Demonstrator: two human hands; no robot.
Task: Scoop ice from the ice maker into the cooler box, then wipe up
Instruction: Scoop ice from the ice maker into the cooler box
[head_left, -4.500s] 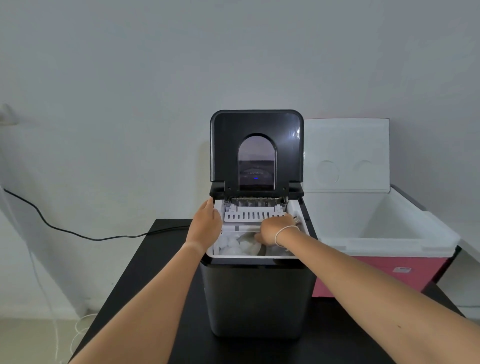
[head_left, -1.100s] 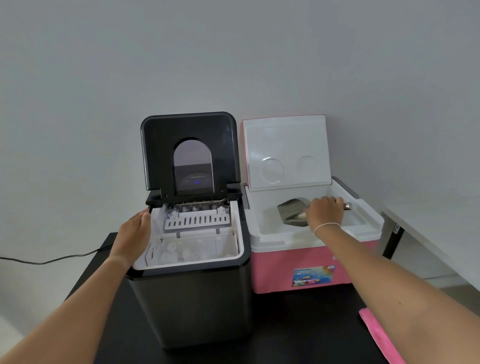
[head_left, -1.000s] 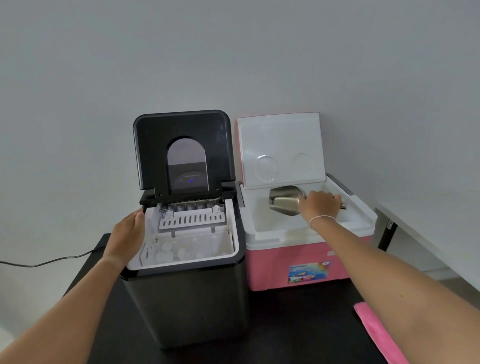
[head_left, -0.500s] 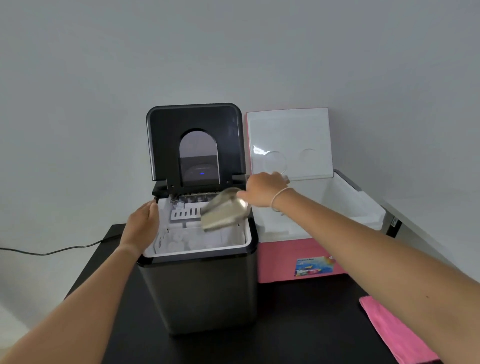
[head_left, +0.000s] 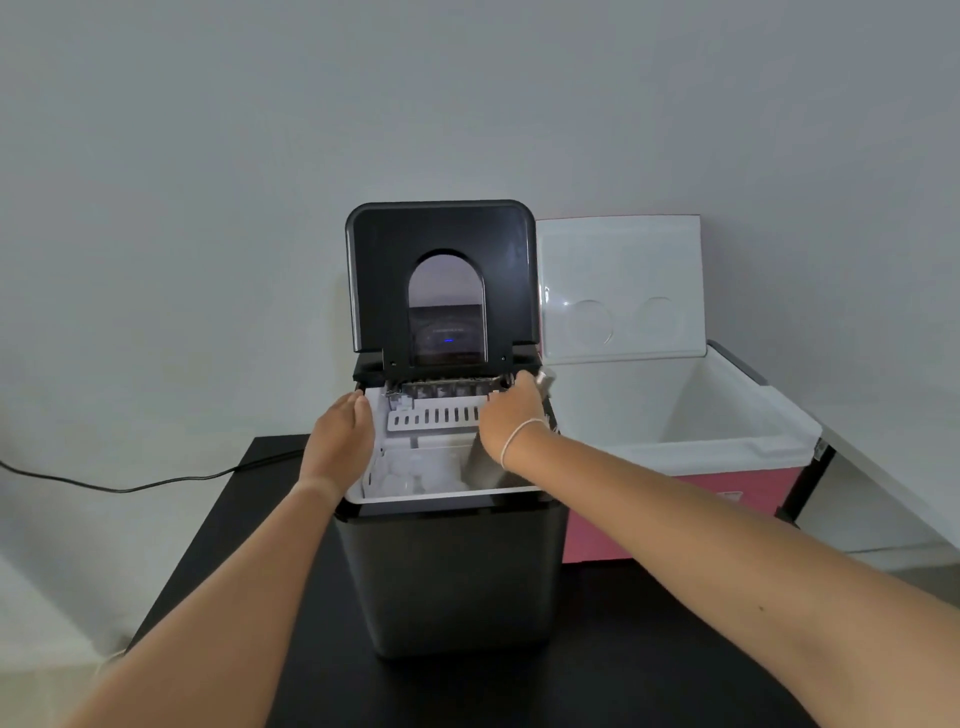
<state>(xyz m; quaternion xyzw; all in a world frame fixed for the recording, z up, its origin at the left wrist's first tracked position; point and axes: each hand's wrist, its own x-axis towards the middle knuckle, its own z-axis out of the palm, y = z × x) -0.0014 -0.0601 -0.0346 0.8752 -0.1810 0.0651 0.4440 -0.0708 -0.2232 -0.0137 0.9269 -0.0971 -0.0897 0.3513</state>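
A black table carried the ice maker and, just beside it on its right, the pink cooler box. Both lids stood raised against the wall; the cooler's white interior showed no ice that could be made out. The ice maker's white basket held pale ice toward its left side. The metal scoop stood almost upright in the right side of that basket, long axis near vertical, bowl down, handle end up. The right hand was clenched round the handle, covering most of it. The left hand rested flat, fingers straight, on the machine's left rim. A black cable trailed off the table's left.
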